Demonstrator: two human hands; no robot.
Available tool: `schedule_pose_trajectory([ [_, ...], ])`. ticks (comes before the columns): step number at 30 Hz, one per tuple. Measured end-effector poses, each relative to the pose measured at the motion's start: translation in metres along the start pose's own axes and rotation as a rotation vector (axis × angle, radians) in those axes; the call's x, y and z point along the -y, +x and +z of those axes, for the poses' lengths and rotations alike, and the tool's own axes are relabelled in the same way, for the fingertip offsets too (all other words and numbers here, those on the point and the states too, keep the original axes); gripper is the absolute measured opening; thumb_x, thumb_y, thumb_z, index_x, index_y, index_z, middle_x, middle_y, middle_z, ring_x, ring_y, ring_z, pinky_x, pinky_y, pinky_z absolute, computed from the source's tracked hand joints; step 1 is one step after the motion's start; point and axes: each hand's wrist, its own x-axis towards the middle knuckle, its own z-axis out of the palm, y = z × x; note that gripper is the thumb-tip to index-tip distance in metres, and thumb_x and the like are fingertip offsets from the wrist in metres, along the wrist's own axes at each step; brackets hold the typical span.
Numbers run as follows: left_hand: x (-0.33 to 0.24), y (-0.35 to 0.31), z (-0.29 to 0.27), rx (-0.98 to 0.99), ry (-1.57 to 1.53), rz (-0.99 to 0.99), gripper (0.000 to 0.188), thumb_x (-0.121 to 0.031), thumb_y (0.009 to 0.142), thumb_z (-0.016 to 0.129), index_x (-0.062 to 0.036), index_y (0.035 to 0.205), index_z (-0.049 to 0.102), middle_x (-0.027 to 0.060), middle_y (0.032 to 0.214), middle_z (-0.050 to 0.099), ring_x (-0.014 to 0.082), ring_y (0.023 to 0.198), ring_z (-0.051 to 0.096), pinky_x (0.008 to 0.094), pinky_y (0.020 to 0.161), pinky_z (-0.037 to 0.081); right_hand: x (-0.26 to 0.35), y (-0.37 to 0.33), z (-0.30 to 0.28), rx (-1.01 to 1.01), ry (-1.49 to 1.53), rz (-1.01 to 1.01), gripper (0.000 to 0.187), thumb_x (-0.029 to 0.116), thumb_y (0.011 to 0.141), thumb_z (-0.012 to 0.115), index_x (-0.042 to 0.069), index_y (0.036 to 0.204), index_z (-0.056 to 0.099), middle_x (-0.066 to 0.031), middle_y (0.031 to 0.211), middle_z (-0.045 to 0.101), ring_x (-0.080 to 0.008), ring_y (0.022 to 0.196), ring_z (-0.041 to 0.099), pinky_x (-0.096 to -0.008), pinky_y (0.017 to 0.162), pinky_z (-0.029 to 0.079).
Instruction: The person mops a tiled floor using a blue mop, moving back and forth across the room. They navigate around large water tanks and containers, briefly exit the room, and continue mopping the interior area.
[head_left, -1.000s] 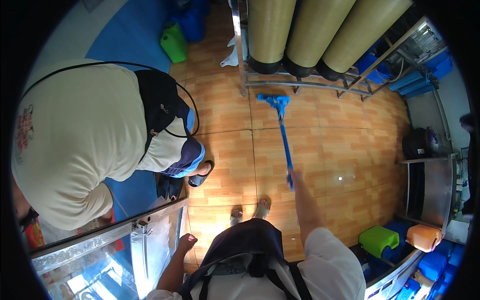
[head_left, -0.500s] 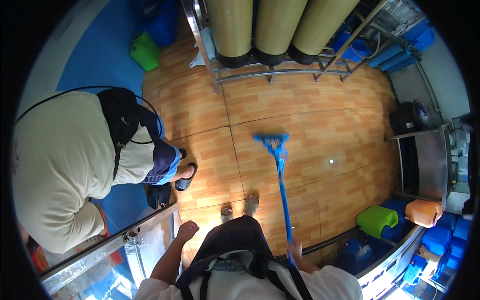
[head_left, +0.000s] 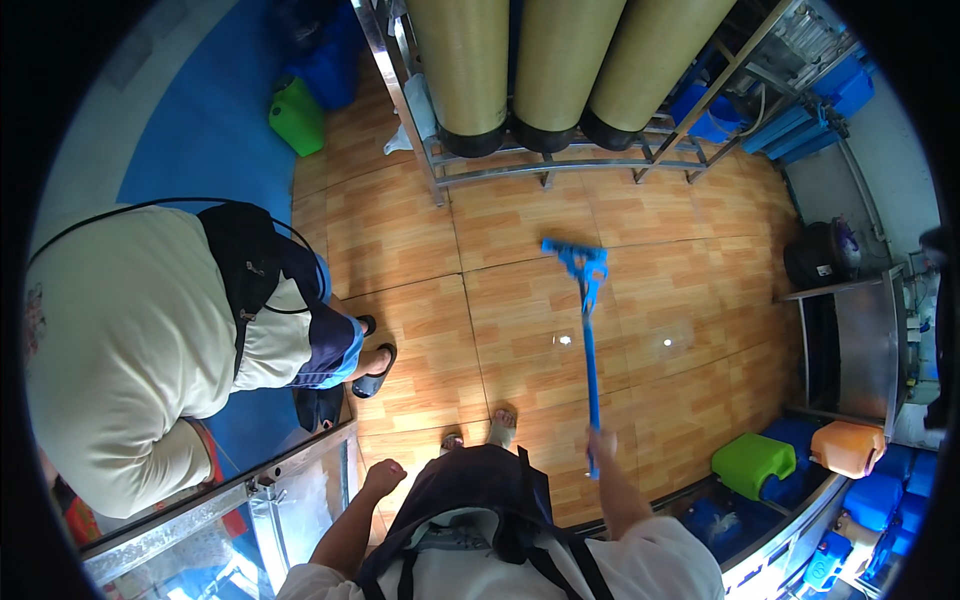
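Note:
A blue long-handled mop (head_left: pixel 591 365) stretches ahead of me over the wood-patterned floor (head_left: pixel 520 310). Its blue head, with a flat bar across the far end, is tilted, and I cannot tell whether it touches the floor. My right hand (head_left: pixel 603 449) is wrapped round the handle near its end, with a short piece sticking out below the fist. At my left side, my left hand (head_left: pixel 384 477) is curled closed with nothing visible in it, apart from the mop and close to the glass-topped metal cabinet (head_left: pixel 310 465).
Tall tan cylinders (head_left: pixel 565 80) stand in a metal frame (head_left: pixel 540 170) at the back. Another person (head_left: pixel 130 320) bends over at the left, one sandalled foot on the floor. A green jug (head_left: pixel 752 467) and an orange jug (head_left: pixel 846 447) sit at the right, near a metal table (head_left: pixel 868 345).
My right hand has moved forward and slightly right, pushing the mop with it; the mop head now lies farther right and ahead. My left hand stays closed at my side.

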Motion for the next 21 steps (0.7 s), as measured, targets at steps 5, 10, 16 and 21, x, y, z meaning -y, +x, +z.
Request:
schedule_pose_trajectory([
  [5,0.007,-0.011,-0.006,-0.113,-0.037,-0.064,0.025,-0.028,0.071,0.065,-0.0051,0.08,0.063,0.0117,0.079,0.065,0.025,0.077,0.063,0.0331,0.072,0.049,0.209,0.146,0.0,0.057,-0.083,-0.246,0.017,0.018,0.081,0.05,0.003,0.077,0.057,-0.0082,0.049,0.054,-0.0192,0.039,0.056,-0.0338,0.036,0.043],
  [10,0.002,-0.002,0.001,-0.061,0.05,-0.027,0.026,-0.029,0.071,0.064,-0.005,0.08,0.064,0.0115,0.08,0.065,0.0252,0.078,0.063,0.034,0.073,0.049,0.175,0.155,-0.029,-0.015,-0.247,-0.225,0.021,0.024,0.083,0.053,0.004,0.085,0.058,-0.0107,0.056,0.057,-0.0204,0.041,0.056,-0.0352,0.034,0.043],
  [16,-0.042,0.016,0.004,0.048,0.048,0.066,0.029,-0.032,0.071,0.064,-0.0051,0.082,0.064,0.0121,0.082,0.064,0.0248,0.079,0.062,0.0334,0.072,0.049,-0.074,-0.096,-0.012,-0.036,-0.033,0.03,0.02,0.02,0.077,0.06,0.008,0.093,0.06,-0.0075,0.051,0.052,-0.0192,0.047,0.057,-0.0347,0.047,0.047],
  [21,-0.081,0.025,-0.004,0.025,-0.014,0.094,0.029,-0.031,0.072,0.064,-0.0055,0.085,0.063,0.0122,0.082,0.064,0.0242,0.079,0.062,0.0323,0.071,0.049,-0.125,-0.206,-0.013,-0.023,-0.197,0.251,0.033,0.035,0.071,0.064,0.002,0.071,0.063,-0.0111,0.056,0.056,-0.022,0.054,0.06,-0.0377,0.053,0.047],
])
